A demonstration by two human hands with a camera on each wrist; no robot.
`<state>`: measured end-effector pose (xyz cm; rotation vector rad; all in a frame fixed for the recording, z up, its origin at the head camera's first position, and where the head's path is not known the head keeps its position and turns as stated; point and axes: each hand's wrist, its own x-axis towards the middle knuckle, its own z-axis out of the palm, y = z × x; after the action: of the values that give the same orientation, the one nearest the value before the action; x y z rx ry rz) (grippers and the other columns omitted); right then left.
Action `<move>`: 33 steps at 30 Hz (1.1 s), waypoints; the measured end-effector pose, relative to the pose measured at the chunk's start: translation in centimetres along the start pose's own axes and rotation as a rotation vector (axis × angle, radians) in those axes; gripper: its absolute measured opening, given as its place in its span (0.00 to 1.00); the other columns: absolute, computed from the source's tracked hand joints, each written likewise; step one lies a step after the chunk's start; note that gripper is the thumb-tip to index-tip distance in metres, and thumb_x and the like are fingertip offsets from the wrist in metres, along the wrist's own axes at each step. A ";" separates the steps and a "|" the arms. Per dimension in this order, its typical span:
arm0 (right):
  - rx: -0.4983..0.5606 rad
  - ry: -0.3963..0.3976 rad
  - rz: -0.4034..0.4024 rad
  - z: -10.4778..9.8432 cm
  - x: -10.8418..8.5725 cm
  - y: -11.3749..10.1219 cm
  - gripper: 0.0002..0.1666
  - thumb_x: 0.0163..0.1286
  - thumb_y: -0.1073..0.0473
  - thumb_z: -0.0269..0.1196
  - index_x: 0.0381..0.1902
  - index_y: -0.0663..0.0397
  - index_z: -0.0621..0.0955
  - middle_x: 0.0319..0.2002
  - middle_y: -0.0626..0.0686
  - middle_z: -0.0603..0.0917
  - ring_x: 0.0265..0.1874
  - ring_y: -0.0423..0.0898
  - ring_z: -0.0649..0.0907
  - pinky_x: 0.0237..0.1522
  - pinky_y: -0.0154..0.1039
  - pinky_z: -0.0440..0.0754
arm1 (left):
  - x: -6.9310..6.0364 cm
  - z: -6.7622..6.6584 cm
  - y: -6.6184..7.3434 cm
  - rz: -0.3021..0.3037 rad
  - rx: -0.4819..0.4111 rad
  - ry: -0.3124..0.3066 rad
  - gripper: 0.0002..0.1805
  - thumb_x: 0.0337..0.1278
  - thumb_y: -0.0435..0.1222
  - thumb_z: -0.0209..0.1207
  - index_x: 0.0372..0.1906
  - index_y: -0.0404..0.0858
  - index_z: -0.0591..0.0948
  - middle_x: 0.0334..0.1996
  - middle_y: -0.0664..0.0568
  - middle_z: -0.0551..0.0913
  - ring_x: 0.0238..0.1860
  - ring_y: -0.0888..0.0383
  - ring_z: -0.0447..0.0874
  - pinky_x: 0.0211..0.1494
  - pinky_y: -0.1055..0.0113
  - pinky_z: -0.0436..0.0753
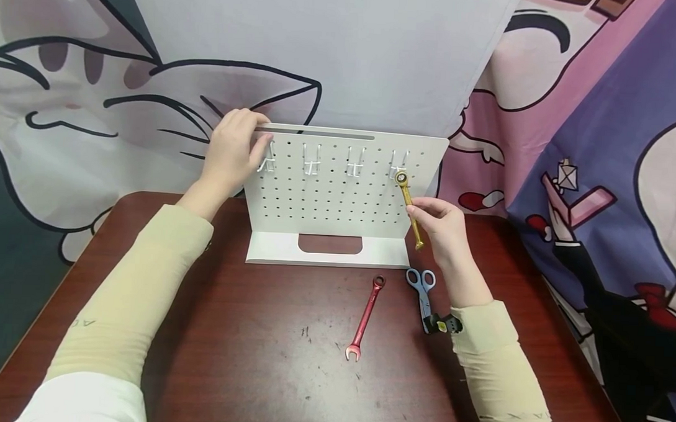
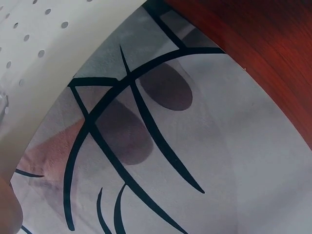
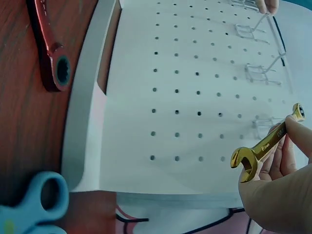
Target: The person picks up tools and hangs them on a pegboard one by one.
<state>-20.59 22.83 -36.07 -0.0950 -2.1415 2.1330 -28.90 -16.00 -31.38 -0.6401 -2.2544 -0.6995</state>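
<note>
A white pegboard (image 1: 333,195) stands upright at the back of the table, with several white wire hooks (image 1: 311,165) along its upper part. My left hand (image 1: 236,142) grips its top left corner, thumb on the front near the leftmost hook and fingers over the top edge. My right hand (image 1: 440,230) pinches a gold combination wrench (image 1: 405,195) by its shaft. The wrench's ring end is up by the rightmost hook (image 1: 398,166); its open end points down. From the head view I cannot tell whether ring and hook touch; the right wrist view shows the wrench's open end (image 3: 247,163) nearer the camera.
A red combination wrench (image 1: 366,317) lies on the brown table (image 1: 255,345) before the board. Right of it lie blue-grey scissors (image 1: 422,295), with a small dark object (image 1: 446,324) over their blades by my right sleeve. A printed cloth (image 1: 366,57) hangs behind the table.
</note>
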 end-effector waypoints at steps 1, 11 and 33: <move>-0.004 0.008 0.008 0.1 0.1 0.2 0.17 0.71 0.67 0.70 0.30 0.35 0.92 0.32 0.38 0.89 0.33 0.35 0.83 0.35 0.28 0.81 | 0.0 0.0 0.0 -0.002 -0.002 -0.002 0.14 0.75 0.33 0.60 0.54 0.25 0.81 0.48 0.33 0.84 0.54 0.36 0.79 0.65 0.46 0.76; 0.070 0.057 0.062 1.3 1.4 1.8 0.18 0.71 0.67 0.69 0.30 0.35 0.90 0.34 0.38 0.88 0.38 0.36 0.83 0.46 0.29 0.80 | 0.1 0.1 -0.1 -0.011 0.014 -0.007 0.14 0.74 0.32 0.60 0.54 0.26 0.81 0.47 0.34 0.85 0.52 0.36 0.79 0.63 0.46 0.77; -0.001 0.185 0.019 3.7 3.5 2.9 0.06 0.69 0.67 0.72 0.39 0.50 0.90 0.39 0.38 0.84 0.39 0.34 0.82 0.45 0.27 0.82 | 0.0 0.1 -0.1 -0.011 0.026 -0.001 0.13 0.73 0.32 0.61 0.54 0.27 0.81 0.47 0.35 0.85 0.52 0.37 0.80 0.63 0.46 0.78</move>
<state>-24.64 19.62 -38.88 -0.3012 -2.0444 2.0438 -28.98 -16.03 -31.50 -0.6160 -2.2657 -0.6747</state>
